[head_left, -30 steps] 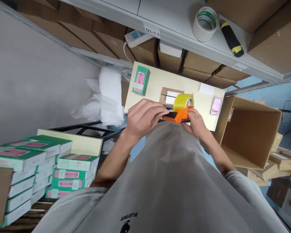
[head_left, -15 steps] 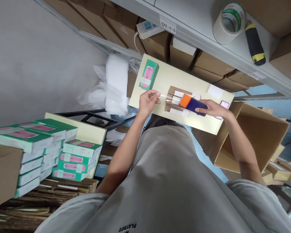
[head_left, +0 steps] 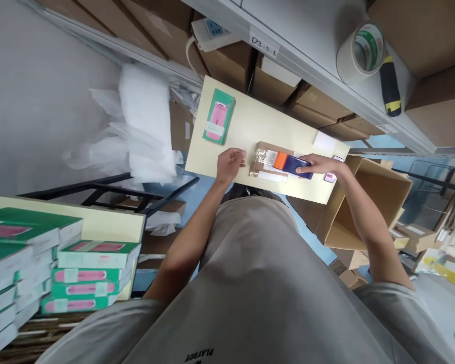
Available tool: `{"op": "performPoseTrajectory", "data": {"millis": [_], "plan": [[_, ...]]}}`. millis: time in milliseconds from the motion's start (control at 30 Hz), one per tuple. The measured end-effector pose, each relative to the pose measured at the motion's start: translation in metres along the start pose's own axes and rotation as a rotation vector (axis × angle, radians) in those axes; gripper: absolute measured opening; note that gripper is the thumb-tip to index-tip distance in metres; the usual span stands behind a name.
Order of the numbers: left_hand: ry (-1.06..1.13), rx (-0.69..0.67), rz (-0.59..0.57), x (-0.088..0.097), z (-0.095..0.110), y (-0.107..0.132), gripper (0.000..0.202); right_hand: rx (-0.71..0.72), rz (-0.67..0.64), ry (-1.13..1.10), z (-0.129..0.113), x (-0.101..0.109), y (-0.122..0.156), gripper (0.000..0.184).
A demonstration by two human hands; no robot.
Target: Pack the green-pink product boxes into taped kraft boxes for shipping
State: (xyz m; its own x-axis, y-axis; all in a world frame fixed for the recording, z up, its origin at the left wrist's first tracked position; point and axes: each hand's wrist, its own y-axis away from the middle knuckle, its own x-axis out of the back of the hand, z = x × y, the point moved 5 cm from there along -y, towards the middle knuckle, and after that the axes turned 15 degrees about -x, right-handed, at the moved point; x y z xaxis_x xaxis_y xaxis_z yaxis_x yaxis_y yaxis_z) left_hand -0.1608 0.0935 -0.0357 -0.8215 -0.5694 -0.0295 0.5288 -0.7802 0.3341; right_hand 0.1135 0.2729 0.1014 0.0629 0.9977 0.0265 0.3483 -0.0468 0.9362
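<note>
A small brown cardboard parcel [head_left: 264, 151] with a white label lies on a pale yellow table [head_left: 258, 121]. My right hand [head_left: 320, 164] grips the orange and purple tape dispenser [head_left: 290, 163], which rests on top of the parcel. My left hand [head_left: 231, 164] is just left of the parcel, fingers curled, near the shiny end of the clear tape; whether it still pinches the tape I cannot make out. A green box with a pink picture [head_left: 218, 116] lies at the table's far left corner.
An open cardboard carton [head_left: 364, 202] stands right of the table. Stacks of green boxes [head_left: 60, 258] are at the lower left, white foam wrap [head_left: 144, 126] beyond. On the shelf above sit a tape roll [head_left: 360, 53], a yellow-black knife [head_left: 389, 86] and a power strip [head_left: 212, 33].
The dispenser went from in front of my chest down onto the parcel. My left hand drew tape out to the left, then came down beside the parcel's left end.
</note>
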Motion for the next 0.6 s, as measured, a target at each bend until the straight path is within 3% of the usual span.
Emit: {"op": "performPoseTrajectory", "data": {"millis": [133,333,500,600], "plan": [[0.000,-0.013,-0.027,-0.001,-0.018,-0.007,0.029,-0.014,-0.007,0.002,-0.006,-0.002,0.000,0.070],[0.069,0.107,-0.099,-0.016,-0.053,-0.019,0.040,-0.124,-0.001,0.015,-0.013,-0.007,-0.002,0.069],[0.094,0.134,-0.174,-0.040,-0.062,-0.017,0.044,-0.156,0.018,0.010,-0.019,-0.013,0.003,0.068],[0.081,0.157,-0.175,-0.042,-0.066,-0.016,0.035,-0.169,0.027,0.012,-0.022,-0.016,0.008,0.069]]}}
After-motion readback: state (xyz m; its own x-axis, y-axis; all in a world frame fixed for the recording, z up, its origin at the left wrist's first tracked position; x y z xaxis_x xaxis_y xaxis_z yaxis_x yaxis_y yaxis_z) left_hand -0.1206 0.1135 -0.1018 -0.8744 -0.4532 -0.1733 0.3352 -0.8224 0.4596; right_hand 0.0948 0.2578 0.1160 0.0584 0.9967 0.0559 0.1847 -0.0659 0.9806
